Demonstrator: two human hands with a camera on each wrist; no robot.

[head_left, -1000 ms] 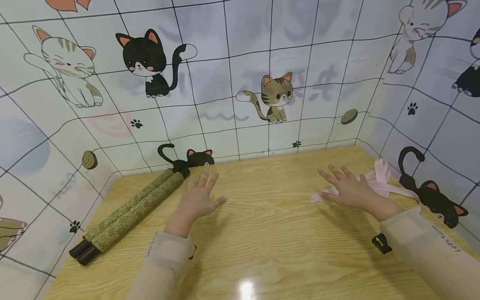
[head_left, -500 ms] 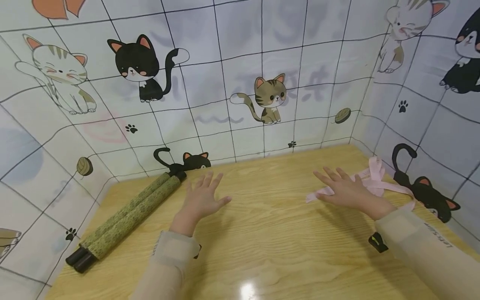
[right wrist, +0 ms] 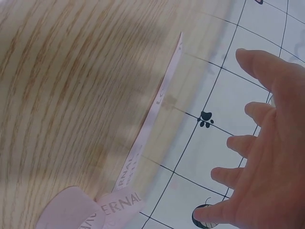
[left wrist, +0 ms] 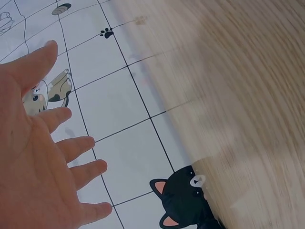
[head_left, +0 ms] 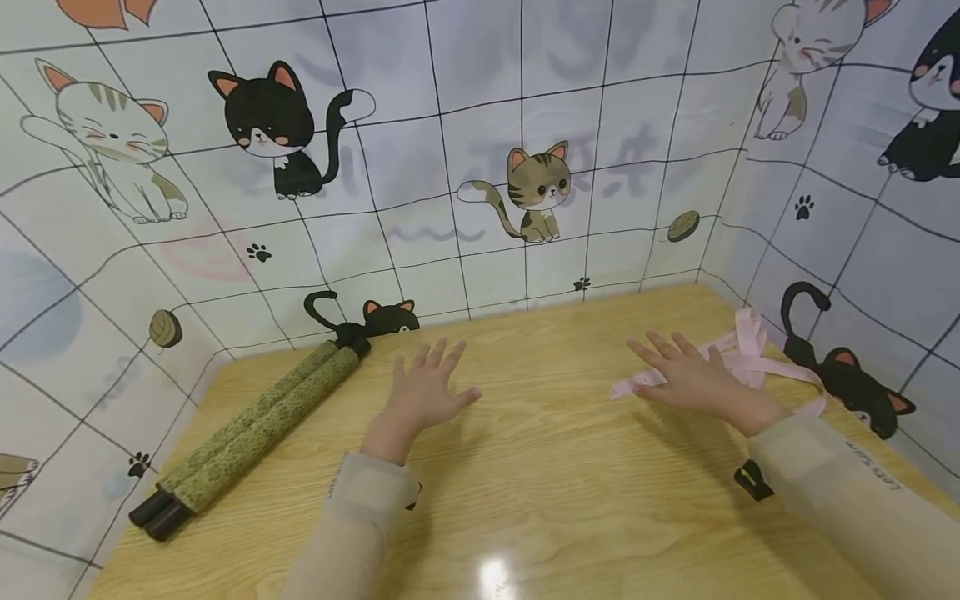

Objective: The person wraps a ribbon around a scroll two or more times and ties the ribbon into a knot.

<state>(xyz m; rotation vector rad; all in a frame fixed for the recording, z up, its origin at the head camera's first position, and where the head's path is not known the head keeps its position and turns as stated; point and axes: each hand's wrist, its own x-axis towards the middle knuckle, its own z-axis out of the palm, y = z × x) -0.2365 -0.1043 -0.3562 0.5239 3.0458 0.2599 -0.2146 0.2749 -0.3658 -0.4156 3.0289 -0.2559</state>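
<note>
Ribbon (head_left: pixel 738 354) lies under/just beyond spread right hand (head_left: pixel 693 379)

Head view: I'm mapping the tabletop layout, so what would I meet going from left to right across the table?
Rolled green mat → left hand → right hand → pink ribbon, part of it under the right hand.

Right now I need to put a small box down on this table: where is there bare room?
Bare wood lies between the left hand and right hand, and along the near edge of the table. The left edge holds the rolled green mat; the right corner is crowded by the pink ribbon.
</note>
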